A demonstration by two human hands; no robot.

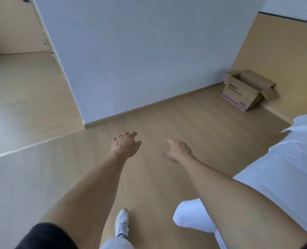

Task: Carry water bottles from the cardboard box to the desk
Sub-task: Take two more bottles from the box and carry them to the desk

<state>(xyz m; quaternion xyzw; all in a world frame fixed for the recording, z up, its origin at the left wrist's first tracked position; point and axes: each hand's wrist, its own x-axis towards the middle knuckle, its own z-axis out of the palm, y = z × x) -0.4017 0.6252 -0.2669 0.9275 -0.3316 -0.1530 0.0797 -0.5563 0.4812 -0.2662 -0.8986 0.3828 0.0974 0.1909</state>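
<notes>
An open cardboard box (246, 90) with a purple stripe stands on the floor in the far right corner, against the wall. Its flaps are spread; what lies inside is hidden from here, and no bottles show. My left hand (125, 144) and my right hand (178, 150) are stretched out in front of me over the wooden floor, well short of the box. Both have loosely curled fingers and hold nothing. No desk is in view.
A white wall (140, 51) juts out ahead, its corner at the left. A bed with white bedding (284, 168) fills the right side. Wooden floor (167, 123) lies between me and the box. My foot in a white shoe (121, 222) steps forward.
</notes>
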